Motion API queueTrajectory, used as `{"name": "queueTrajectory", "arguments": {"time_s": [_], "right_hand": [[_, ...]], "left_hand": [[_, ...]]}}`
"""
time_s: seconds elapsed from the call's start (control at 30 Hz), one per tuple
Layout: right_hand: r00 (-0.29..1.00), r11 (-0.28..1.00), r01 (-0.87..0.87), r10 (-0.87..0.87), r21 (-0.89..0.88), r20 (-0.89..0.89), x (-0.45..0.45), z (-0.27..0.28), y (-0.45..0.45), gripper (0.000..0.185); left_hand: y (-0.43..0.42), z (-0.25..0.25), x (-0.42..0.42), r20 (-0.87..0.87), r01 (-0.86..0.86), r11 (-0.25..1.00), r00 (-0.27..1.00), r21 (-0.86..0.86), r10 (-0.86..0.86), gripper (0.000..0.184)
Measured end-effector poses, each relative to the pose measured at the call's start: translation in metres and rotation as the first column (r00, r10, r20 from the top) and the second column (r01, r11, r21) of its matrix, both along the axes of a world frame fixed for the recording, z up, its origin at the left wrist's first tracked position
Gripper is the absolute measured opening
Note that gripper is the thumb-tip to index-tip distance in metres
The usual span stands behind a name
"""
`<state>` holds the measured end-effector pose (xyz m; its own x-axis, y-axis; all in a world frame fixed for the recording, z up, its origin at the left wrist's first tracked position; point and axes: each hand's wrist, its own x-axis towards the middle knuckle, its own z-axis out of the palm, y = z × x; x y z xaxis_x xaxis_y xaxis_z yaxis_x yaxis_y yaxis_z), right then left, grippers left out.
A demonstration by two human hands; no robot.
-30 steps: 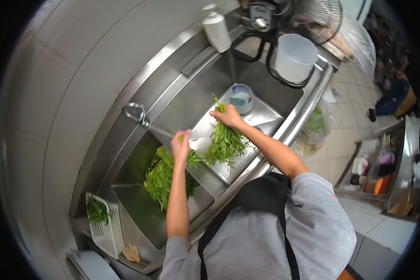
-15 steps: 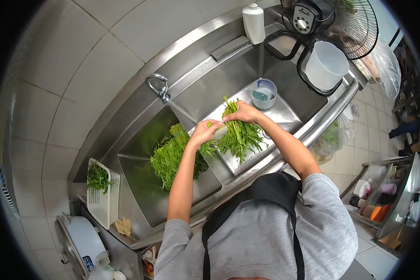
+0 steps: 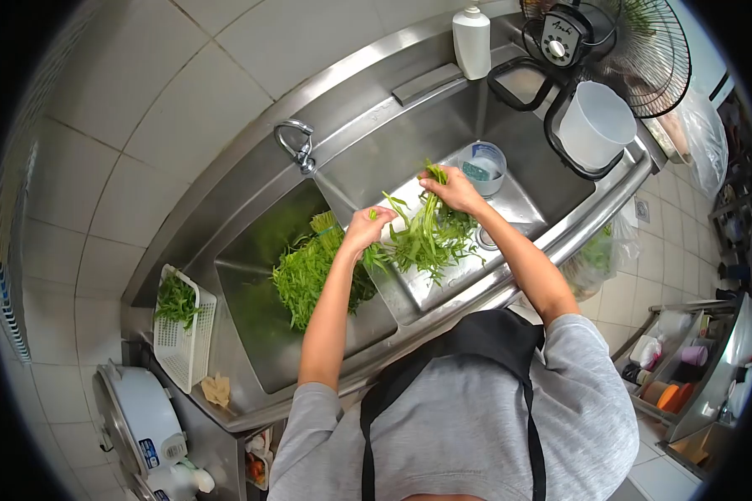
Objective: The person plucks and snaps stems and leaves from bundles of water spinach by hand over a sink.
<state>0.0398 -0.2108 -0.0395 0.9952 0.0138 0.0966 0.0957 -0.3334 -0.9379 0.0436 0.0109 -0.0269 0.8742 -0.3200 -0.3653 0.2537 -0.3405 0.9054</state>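
Bunch of long green leafy stems (image 3: 430, 242) gripped in my right hand (image 3: 453, 188) over a two-basin stainless-steel sink (image 3: 393, 142)

Nearest to me, a black cloth apron (image 3: 476, 334) covers part of a grey short-sleeved shirt (image 3: 451, 409). Left hand (image 3: 364, 231): thumb and fingers pressed together, pinching a short green stem piece (image 3: 372, 215). Right hand: fingers closed round the upper stems of the bunch, whose leaves hang over the right basin. I note both hands well raised and apart from each other.

Left basin: a larger bundle of green leafy stems (image 3: 305, 275), bound with a thin bluish band. Left of that basin, a white perforated plastic basket (image 3: 200, 334) contains loose green leaves. Right basin: a round clear plastic tub (image 3: 497, 179) stands just beyond my right hand; I cannot identify its teal contents.

Along the back ledge: a curved chrome tap (image 3: 307, 154) and an upright white plastic bottle (image 3: 473, 46). Far right corner: a translucent white plastic bucket (image 3: 593, 125) and a black wire-caged fan (image 3: 561, 50).
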Motion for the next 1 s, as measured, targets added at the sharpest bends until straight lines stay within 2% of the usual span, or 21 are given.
{"name": "queueTrajectory", "arguments": {"time_s": [0.07,0.17,0.3,0.4,0.43,0.5,0.57,0.67,0.73,0.83,0.87,0.97,1.0], "right_hand": [[0.999,0.999,0.036,-0.036,0.013,0.019,0.003,-0.012,-0.009,0.026],[0.959,0.953,0.285,-0.283,-0.103,0.028,0.005,-0.024,-0.022,0.026],[0.849,0.849,0.526,-0.523,-0.04,0.068,0.007,-0.036,-0.035,0.027],[0.773,0.783,0.601,-0.621,0.161,0.133,0.019,-0.043,-0.051,0.027],[0.779,0.729,0.594,-0.626,0.341,-0.019,0.024,-0.042,-0.057,0.027],[0.799,0.647,0.549,-0.592,0.529,-0.105,0.027,-0.035,-0.066,0.03],[0.811,0.642,0.554,-0.561,0.529,-0.168,0.021,-0.012,-0.071,0.032],[0.872,0.592,0.475,-0.415,0.651,-0.259,0.028,-0.014,-0.082,0.032],[0.901,0.57,0.427,-0.331,0.703,-0.279,0.032,-0.016,-0.083,0.032],[0.927,0.621,0.37,-0.201,0.691,-0.316,0.032,-0.016,-0.071,0.03],[0.923,0.692,0.369,-0.192,0.621,-0.334,0.031,-0.015,-0.064,0.028],[0.937,0.835,0.214,-0.03,0.506,-0.347,0.027,-0.003,-0.029,0.032],[0.946,0.86,0.113,0.061,0.498,-0.319,0.028,0.001,-0.017,0.032]], "left_hand": [[0.003,0.003,0.002,-0.013,-0.058,0.998,0.998,0.018,0.058,0.017],[0.009,0.003,0.004,0.009,-0.145,0.989,0.989,-0.016,0.145,0.017],[0.013,0.012,0.007,0.028,-0.202,0.969,0.978,-0.142,0.208,0.019],[0.013,0.024,0.008,0.058,-0.232,0.955,0.967,-0.187,0.247,0.021],[0.015,0.025,0.009,0.046,-0.228,0.952,0.969,-0.206,0.242,0.021],[0.022,0.028,0.012,0.022,-0.22,0.945,0.973,-0.243,0.232,0.021],[0.024,0.035,0.011,0.011,-0.199,0.947,0.978,-0.253,0.208,0.017],[0.029,0.039,0.012,0.02,-0.161,0.956,0.985,-0.246,0.171,0.014],[0.029,0.046,0.009,0.007,-0.143,0.943,0.988,-0.302,0.152,0.013],[0.028,0.051,0.007,-0.02,-0.11,0.939,0.994,-0.327,0.11,0.014],[0.027,0.052,0.008,-0.029,-0.097,0.941,0.995,-0.325,0.093,0.015],[0.021,0.05,0.006,-0.037,-0.049,0.968,0.998,-0.247,0.042,0.014],[0.019,0.051,0.004,-0.034,-0.032,0.97,0.999,-0.24,0.025,0.014]]}}
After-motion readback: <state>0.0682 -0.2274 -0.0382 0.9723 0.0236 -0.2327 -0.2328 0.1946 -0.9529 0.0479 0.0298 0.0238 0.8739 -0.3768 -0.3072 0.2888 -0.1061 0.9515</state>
